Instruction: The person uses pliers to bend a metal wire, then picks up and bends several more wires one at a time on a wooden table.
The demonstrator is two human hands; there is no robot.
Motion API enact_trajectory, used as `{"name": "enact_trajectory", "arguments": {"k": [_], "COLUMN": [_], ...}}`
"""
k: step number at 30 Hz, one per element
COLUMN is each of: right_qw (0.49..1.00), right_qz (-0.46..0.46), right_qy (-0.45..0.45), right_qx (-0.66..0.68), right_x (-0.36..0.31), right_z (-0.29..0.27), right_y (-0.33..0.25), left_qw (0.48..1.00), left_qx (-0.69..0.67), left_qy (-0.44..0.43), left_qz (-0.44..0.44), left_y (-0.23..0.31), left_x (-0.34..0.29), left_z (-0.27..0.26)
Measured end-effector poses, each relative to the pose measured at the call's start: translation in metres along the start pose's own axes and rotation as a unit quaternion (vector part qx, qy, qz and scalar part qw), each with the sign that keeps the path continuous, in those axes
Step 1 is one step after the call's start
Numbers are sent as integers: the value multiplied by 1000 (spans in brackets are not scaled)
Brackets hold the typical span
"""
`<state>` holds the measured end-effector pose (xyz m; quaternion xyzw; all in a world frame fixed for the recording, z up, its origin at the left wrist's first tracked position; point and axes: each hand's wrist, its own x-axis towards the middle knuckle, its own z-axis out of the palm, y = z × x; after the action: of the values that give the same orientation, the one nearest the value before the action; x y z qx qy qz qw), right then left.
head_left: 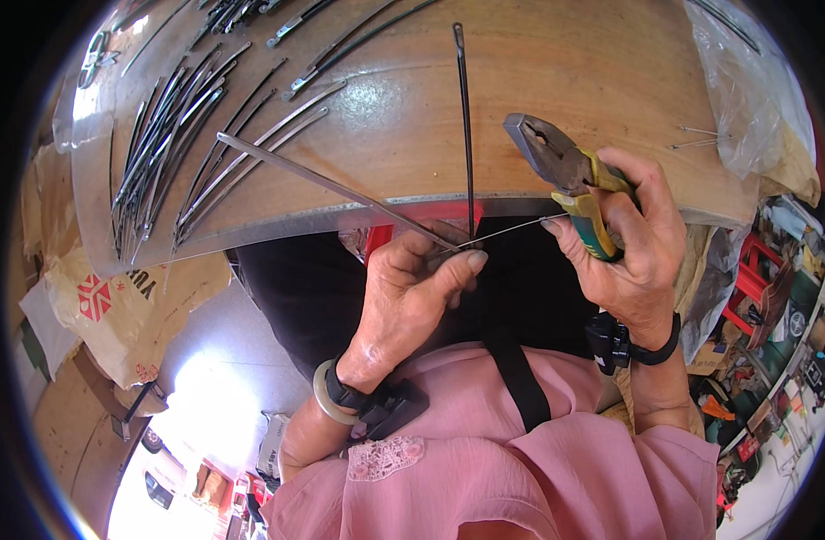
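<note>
My left hand [396, 292] is closed at the near table edge, its thumb and fingers pinching two long metal strips where they meet. One is a silver strip [322, 184] slanting to the far left. The other is a dark strip [464, 117] with a small eye at its tip, pointing straight away over the table. My right hand [644, 247] is wrapped round combination pliers [561, 166] with yellow and green handles, their jaws pointing far left. Its thumb and finger also pinch a thin wire [520, 227], which runs to the joint in my left fingers. My left fingertips hide the joint itself.
A pile of metal strips [165, 144] lies on the wooden table [601, 54] at the left, with more at the far edge. Clear plastic bags [745, 108] and a few thin wires [700, 139] are at the right. A red stool [752, 279] stands below on the right.
</note>
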<state>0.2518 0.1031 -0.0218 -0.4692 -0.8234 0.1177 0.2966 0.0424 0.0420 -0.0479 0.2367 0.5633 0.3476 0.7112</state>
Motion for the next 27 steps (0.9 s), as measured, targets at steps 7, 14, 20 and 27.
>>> {"name": "enact_trajectory", "arguments": {"k": [7, 14, 20, 27], "right_qw": [1000, 1000, 999, 999], "right_qz": [-5, -7, -8, -13], "right_qy": [18, 28, 31, 36], "right_qx": [1, 1, 10, 9], "right_x": [-1, -3, -2, -3], "right_z": [4, 6, 7, 8], "right_y": [0, 1, 1, 2], "left_qw": [1000, 1000, 1000, 1000], "left_qx": [3, 3, 12, 0], "left_qy": [5, -13, -6, -10], "left_qz": [-3, -7, -10, -8], "left_y": [-1, 2, 2, -1], "left_x": [2, 6, 7, 7], "left_z": [0, 0, 2, 1]}}
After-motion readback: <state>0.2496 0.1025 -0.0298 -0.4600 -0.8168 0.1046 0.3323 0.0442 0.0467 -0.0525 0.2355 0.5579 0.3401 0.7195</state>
